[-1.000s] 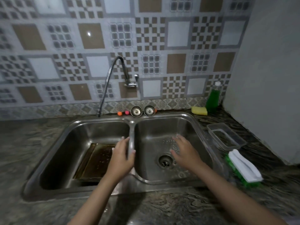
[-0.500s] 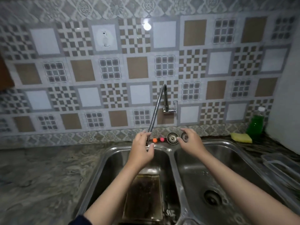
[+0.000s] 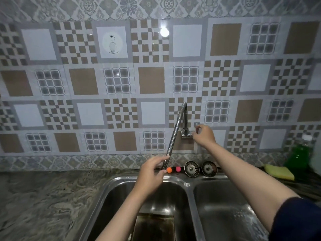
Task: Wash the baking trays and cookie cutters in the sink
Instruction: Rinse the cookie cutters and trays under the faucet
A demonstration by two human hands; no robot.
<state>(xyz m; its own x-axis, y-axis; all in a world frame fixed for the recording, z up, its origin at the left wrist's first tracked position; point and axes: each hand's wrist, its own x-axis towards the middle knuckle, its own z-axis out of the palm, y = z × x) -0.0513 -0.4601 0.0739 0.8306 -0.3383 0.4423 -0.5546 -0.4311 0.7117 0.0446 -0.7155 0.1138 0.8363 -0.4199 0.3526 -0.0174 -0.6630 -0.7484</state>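
Within the last second both hands have risen out of the sink [image 3: 111, 186] to the tap; 1 second ago the left hand rested on the divider between the 2 basins and the right hand hovered over the right drain, while half a second ago the right hand was at the strainers. Now the left hand [image 3: 150, 178] grips the lower end of the flexible hose [image 3: 174, 134], fingers and thumb curled around it, and the right hand [image 3: 203, 134] pinches the tap handle [image 3: 196, 125] at the wall, its fingers closed on it; no water is visible from the hose yet. My reading is that washing proper has not begun: the person is aiming the hose at the left basin and is about to open the flow.

The baking tray [image 3: 154, 226], brown and stained, lies flat on the bottom of the left basin, at the near edge of the view; no cookie cutters are recognisable.

The sink is set in a grey marbled counter [image 3: 43, 197]; on its far ledge stand 2 round strainers [image 3: 191, 168], with an orange ball [image 3: 169, 169] and a pink ball [image 3: 178, 169] just left of them. At far right a yellow sponge [image 3: 279, 172] lies beside a green soap bottle [image 3: 298, 153]. The wall [image 3: 83, 80] behind is patterned tile in brown, white and grey, with a bear sticker [image 3: 112, 40] and a lamp reflection.
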